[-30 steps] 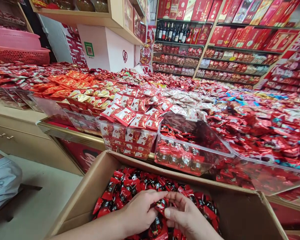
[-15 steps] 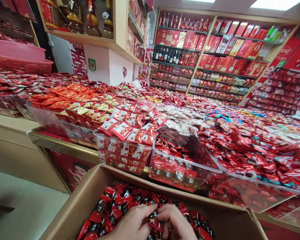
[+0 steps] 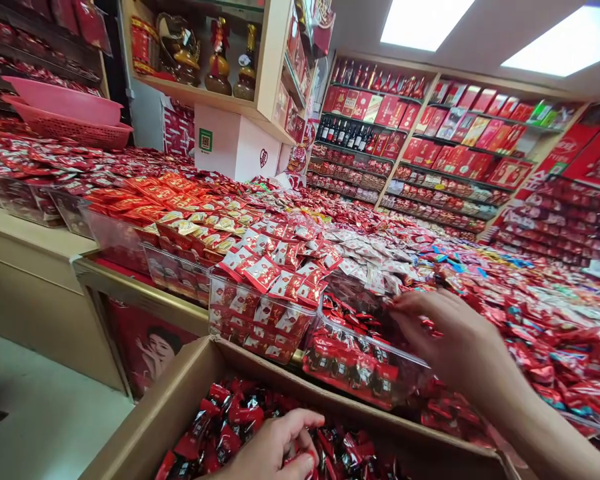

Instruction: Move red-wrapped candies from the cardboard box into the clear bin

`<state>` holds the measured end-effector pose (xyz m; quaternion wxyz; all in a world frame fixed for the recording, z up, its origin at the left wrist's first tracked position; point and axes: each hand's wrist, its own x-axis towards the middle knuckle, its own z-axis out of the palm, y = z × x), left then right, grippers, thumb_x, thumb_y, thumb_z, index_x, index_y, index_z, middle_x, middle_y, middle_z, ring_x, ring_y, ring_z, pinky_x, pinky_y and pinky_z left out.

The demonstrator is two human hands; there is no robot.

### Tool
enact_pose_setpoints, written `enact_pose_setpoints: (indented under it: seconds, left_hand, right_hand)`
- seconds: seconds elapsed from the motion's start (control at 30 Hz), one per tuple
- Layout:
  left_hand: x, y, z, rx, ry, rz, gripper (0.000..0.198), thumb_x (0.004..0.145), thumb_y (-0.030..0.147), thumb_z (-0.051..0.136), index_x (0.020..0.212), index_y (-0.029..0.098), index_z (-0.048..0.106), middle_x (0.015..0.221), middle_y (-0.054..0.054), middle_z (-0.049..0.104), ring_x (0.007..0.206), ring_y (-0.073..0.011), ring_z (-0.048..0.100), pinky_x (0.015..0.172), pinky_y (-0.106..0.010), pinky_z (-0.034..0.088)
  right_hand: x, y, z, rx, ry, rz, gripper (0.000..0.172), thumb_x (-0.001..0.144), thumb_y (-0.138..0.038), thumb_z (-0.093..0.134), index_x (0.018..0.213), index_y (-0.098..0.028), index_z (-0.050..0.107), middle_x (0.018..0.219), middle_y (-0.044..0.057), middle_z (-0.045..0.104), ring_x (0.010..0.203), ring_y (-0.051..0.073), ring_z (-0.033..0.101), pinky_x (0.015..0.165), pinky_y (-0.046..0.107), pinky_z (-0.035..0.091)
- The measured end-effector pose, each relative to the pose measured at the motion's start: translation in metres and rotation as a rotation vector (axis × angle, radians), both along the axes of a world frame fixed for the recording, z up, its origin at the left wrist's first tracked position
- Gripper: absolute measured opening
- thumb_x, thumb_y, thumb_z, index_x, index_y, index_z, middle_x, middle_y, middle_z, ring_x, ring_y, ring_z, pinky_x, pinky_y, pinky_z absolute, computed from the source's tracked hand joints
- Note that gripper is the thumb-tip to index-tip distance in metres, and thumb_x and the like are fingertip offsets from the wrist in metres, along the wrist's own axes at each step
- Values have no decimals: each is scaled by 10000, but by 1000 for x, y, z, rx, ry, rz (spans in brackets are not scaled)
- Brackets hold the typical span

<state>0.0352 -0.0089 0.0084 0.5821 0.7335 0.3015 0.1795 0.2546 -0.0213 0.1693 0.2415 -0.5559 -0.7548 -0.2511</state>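
My left hand (image 3: 280, 445) is down in a cardboard box (image 3: 153, 407), among candies in red and dark twist wrappers (image 3: 230, 427). Its fingers are curled, with a bit of red wrapper showing between thumb and fingers. My right hand (image 3: 445, 333) reaches over the right side of a clear plastic bin (image 3: 410, 363) just beyond the box. That bin has similar red and dark candies (image 3: 350, 363) lined up at its front. The fingers of my right hand are bent, thumb near index; motion blurs them, and what they hold is unclear.
Left of that bin stands another clear bin of red-and-white packets (image 3: 260, 307). Heaped sweets cover the counter beyond. Pink basins (image 3: 70, 113) sit at the far left, below a wall cabinet (image 3: 200, 87). Shelves of bottles and red boxes (image 3: 370, 107) line the back.
My right hand has left the box and moved up and right to the clear bin. My left hand stays in the box. The view has tilted up slightly.
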Motion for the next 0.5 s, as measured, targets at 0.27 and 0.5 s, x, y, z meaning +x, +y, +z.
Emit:
enact_pose_setpoints:
  seconds: [0.27, 0.5]
  left_hand:
    - [-3, 9, -15, 178, 114, -69, 344, 702, 256, 461, 1032, 182, 519, 810, -18, 611, 558, -85, 447, 509, -169, 345]
    - [-3, 8, -14, 263, 171, -173, 342, 712, 338, 487, 1014, 197, 566, 874, -59, 631, 709, -156, 551, 602, -204, 395]
  right_hand:
    - [25, 110, -36, -542, -402, -301, 228, 717, -54, 393, 736, -118, 611, 763, 119, 643, 746, 196, 593, 642, 260, 415]
    - [25, 109, -50, -737, -423, -308, 290, 728, -31, 373, 795, -109, 644, 810, 134, 655, 785, 193, 608, 628, 229, 434]
